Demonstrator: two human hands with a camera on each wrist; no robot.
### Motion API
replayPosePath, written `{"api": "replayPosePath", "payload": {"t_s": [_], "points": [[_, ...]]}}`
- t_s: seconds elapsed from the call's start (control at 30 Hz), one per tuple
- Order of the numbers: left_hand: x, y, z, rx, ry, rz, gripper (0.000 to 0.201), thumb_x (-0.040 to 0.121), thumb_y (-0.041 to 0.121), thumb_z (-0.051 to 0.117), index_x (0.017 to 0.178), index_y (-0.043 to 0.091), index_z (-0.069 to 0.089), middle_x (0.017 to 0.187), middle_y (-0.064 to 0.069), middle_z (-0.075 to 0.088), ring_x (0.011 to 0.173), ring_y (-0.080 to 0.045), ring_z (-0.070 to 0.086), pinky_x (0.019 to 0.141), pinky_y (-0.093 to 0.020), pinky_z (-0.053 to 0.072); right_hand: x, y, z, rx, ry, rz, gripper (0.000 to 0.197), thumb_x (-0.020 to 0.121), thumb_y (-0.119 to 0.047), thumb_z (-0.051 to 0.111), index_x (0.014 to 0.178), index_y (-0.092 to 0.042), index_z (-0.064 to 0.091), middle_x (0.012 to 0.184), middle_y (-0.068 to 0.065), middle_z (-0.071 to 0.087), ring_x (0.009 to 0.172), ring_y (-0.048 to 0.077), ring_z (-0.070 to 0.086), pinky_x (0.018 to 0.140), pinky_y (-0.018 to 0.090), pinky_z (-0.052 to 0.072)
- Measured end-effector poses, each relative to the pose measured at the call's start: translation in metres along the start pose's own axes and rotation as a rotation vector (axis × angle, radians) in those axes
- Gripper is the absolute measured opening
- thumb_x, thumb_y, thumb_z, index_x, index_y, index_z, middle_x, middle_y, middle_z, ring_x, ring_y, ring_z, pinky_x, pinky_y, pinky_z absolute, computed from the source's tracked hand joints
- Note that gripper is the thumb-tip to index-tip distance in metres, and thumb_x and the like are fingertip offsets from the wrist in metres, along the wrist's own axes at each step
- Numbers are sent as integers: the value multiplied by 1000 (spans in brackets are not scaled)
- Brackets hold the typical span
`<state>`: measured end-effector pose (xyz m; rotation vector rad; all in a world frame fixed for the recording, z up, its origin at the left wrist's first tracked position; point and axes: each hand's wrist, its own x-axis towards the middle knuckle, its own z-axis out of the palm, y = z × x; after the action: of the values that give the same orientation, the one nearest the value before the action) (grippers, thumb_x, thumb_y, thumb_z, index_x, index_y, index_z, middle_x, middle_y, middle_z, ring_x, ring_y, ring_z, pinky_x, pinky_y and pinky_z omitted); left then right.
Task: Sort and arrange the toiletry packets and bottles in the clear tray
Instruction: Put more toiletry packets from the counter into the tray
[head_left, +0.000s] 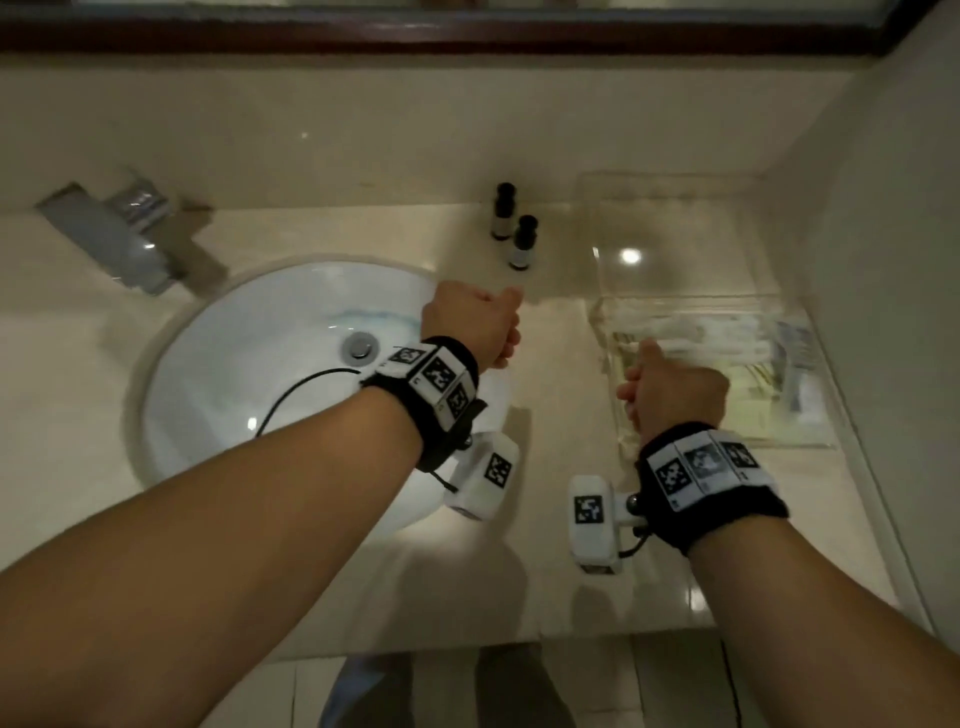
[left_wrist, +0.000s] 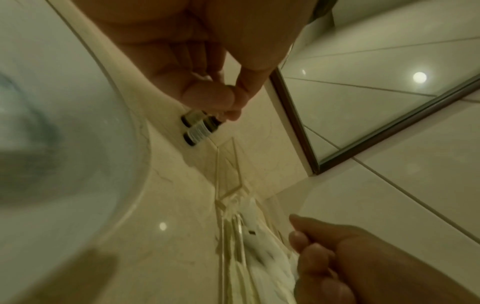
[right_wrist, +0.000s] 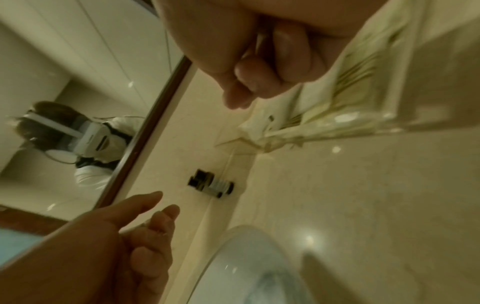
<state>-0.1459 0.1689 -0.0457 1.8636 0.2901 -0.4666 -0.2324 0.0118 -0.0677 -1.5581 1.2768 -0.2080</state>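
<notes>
Two small dark bottles (head_left: 503, 212) (head_left: 523, 243) with pale labels stand on the counter just left of the clear tray (head_left: 675, 182). They also show as bottles (left_wrist: 197, 129) and bottles (right_wrist: 213, 186) in the wrist views. White and yellowish packets (head_left: 727, 338) lie bunched in the tray's near half; its far half is bare. My left hand (head_left: 470, 322) hovers short of the bottles with loosely curled fingers (right_wrist: 148, 205), holding nothing. My right hand (head_left: 670, 387) is a fist (right_wrist: 259, 67) over the tray's near left corner, above the packets (left_wrist: 259, 236). I see nothing held in it.
A white oval sink (head_left: 234, 364) with a chrome faucet (head_left: 119, 234) fills the counter's left side. A dark-framed mirror (head_left: 467, 31) runs along the back. A tiled wall (head_left: 883, 208) closes in right of the tray. The counter's front edge (head_left: 571, 639) lies below my wrists.
</notes>
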Motion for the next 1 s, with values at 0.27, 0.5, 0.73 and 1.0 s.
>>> {"api": "replayPosePath", "payload": {"t_s": [0.27, 0.5, 0.73, 1.0], "points": [[-3, -21, -119, -83, 162, -3, 37, 93, 31, 64, 68, 5, 70, 57, -6, 67, 43, -15, 59, 45, -21, 49, -59, -48, 88, -4, -162, -213, 39, 82, -42, 60, 57, -12, 64, 47, 4, 62, 36, 17, 50, 47, 29, 40], [-7, -69, -243, -162, 366, -72, 34, 91, 33, 65, 68, 9, 70, 55, -3, 66, 42, -14, 58, 46, -22, 49, -136, -61, 185, -42, -362, -358, 40, 77, -41, 67, 47, -14, 62, 50, 1, 66, 51, 24, 63, 64, 42, 53], [0, -125, -363, -196, 572, -193, 32, 90, 27, 65, 67, 6, 69, 56, -7, 64, 42, -18, 55, 46, -23, 48, -215, -59, 266, -95, -484, -432, 39, 77, -37, 67, 47, -12, 64, 47, 2, 64, 50, 25, 61, 57, 38, 50], [35, -169, -455, -39, 711, -280, 32, 82, 30, 62, 75, 1, 72, 73, -18, 72, 68, -35, 70, 66, -41, 61, -289, -71, 334, -141, -579, -607, 39, 82, -38, 63, 49, -18, 66, 48, 4, 64, 48, 18, 54, 63, 37, 53]]}}
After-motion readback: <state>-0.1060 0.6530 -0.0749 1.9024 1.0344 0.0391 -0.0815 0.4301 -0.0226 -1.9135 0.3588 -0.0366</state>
